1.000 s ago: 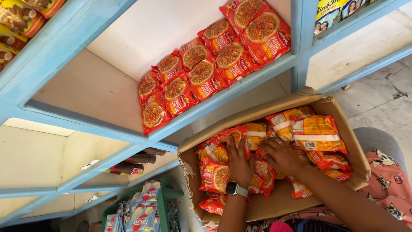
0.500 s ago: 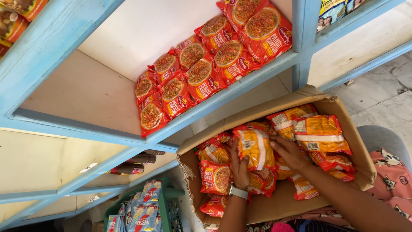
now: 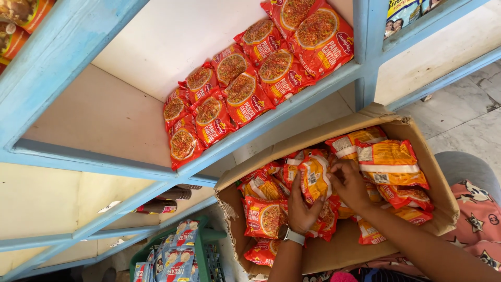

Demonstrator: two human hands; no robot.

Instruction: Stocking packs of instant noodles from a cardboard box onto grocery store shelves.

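Head view: noodle packet (image 3: 313, 178) between hands

Red noodle packets (image 3: 245, 89) lie on a blue shelf (image 3: 292, 107); below, dark bottles (image 3: 169, 197) (lying flat) and a green basket (image 3: 209, 245) of blue sachets (image 3: 175, 256).

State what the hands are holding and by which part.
Both the left hand and right hand grip one orange noodle packet by its sides, lifted upright inside the cardboard box.
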